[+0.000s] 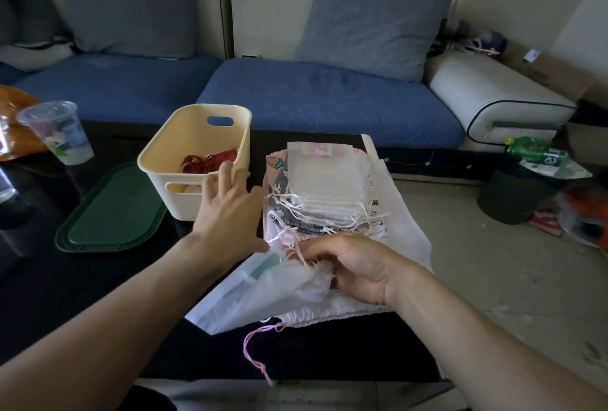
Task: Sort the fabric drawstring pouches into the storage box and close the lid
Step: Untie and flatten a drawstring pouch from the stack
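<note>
Nearest, the right hand [348,266] is curling its fingers round a white pouch [263,292] by its gathered neck on the tabletop [82,295]; likely light, limp and slippery, best pinched there; the left hand [227,210] is spreading open, empty, beside the storage box [158,160]

A clear plastic cup [56,131] stands on the dark table [39,295] at far left. Behind runs a blue sofa [329,104] with grey cushions [368,19]. A green bottle [534,150] lies above a black bin [513,196] on the floor.
</note>
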### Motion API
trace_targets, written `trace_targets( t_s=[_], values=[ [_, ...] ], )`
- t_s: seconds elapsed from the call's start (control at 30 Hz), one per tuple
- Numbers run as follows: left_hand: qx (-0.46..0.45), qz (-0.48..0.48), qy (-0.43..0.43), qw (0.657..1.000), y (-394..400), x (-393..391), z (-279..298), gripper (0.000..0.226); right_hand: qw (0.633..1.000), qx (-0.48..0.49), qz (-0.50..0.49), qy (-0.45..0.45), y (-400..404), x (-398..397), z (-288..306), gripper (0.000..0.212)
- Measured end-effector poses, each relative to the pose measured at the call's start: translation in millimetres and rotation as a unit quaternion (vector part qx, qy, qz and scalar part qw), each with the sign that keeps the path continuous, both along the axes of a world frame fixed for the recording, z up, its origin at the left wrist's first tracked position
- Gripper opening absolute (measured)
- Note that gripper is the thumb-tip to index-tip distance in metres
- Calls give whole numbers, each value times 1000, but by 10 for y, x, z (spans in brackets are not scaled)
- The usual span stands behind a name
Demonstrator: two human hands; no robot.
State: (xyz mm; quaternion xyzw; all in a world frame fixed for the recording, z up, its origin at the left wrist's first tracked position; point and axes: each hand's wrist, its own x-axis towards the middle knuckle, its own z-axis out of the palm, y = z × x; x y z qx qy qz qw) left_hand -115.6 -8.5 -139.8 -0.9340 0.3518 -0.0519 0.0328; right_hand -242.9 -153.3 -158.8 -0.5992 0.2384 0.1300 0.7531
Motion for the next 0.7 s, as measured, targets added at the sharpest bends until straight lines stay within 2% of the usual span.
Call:
trace_targets(
  t_s=[0.03,0.1,0.13,0.17,0.23,0.3,0.37,0.53,0.6,0.7],
  values=[
    [-6,5,-17,1000,16,12,52,63,1000,7,-5,1,-8,2,-17,24],
    [-133,6,20,991,36,6,149,35,1000,18,-9,-2,-9,-4,-5,11],
    [-219,-4,84,972,28,-15,170,24,1000,22,-12,-5,-15,-1,-4,6],
    [-261,-16,171,950,13,-60,191,26,1000,25,-16,-9,-26,4,0,3],
    [-247,-70,317,913,-22,-148,182,38,999,18,-31,-14,-53,0,12,5],
    [-217,-116,374,894,-42,-193,119,38,999,8,-38,-33,-90,10,10,9],
    [-227,-121,387,886,-69,-191,54,33,997,19,-45,-60,-106,17,-7,16],
    [-317,-107,387,859,-116,-207,14,29,988,57,-39,-140,-92,15,-2,16],
    [-314,-105,369,868,-137,-210,0,30,985,51,-44,-157,-106,5,-14,12],
    [-298,-88,320,895,-157,-191,-10,45,979,74,-58,-179,-119,9,-39,33]
  ],
)
